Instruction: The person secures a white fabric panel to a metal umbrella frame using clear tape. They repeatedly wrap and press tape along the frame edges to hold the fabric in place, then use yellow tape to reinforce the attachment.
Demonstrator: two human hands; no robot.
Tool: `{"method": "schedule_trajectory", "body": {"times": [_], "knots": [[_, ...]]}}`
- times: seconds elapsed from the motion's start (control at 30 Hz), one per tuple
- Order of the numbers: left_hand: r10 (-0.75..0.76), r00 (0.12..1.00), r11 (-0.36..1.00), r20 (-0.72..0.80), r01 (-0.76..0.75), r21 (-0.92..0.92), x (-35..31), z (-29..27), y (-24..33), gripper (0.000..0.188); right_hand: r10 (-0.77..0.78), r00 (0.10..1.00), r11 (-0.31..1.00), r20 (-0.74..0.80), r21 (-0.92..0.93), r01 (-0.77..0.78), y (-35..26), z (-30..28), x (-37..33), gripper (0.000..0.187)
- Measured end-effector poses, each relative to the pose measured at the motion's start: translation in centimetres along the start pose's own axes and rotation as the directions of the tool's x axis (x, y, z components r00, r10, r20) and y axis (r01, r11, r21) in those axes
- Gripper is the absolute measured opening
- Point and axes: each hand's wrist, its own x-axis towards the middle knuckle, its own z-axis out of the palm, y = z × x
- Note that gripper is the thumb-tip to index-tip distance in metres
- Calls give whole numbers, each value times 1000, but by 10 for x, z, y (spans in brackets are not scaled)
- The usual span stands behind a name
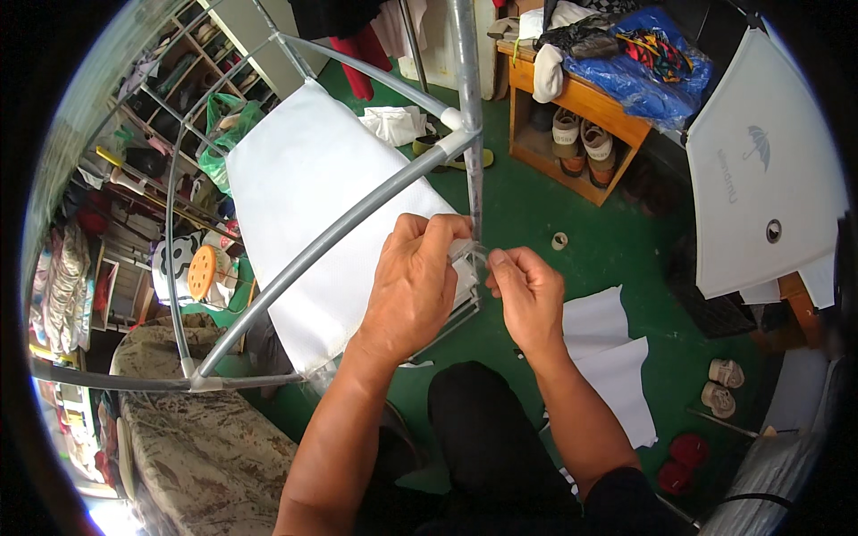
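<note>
Bare forearms (332,438) extend toward the metal frame (313,254), where the curled left hand (411,284) and pinching right hand (527,290) grip a clear strip (481,251) beside its post. White sheeting (313,165) lies within the frame; right of it, a small roll (559,240) sits on the floor (594,255).

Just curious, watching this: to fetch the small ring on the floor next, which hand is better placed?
Likely the right hand: it appears nearer the small ring, while the left hand is by the post. Both seem to pinch a clear strip.
</note>
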Motion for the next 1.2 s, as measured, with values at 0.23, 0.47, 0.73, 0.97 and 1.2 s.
{"method": "schedule_trajectory", "body": {"times": [0.23, 0.47, 0.73, 0.97, 1.2], "knots": [[51, 997, 999, 52, -52, 14, 8, -7, 2, 44, 197, 977, 899, 84, 383, -214, 0, 12, -7, 25], [112, 985, 993, 134, -117, 32, 18, -6, -12, 47, 382, 868, 693, 317, 523, -496, 0, 16, -15, 23], [10, 995, 1000, -96, -9, 14, 16, -25, -10, 40, 382, 759, 653, 528, 427, -626, -5, 41, -32, 26], [-153, 974, 968, -170, 182, 172, -72, -41, 22, 31, 323, 828, 707, 459, 464, -533, 1, 42, -27, 25], [-152, 967, 983, -204, 169, 70, -143, -29, 40, 34, 286, 874, 735, 394, 495, -463, -14, 52, -35, 19]]}}
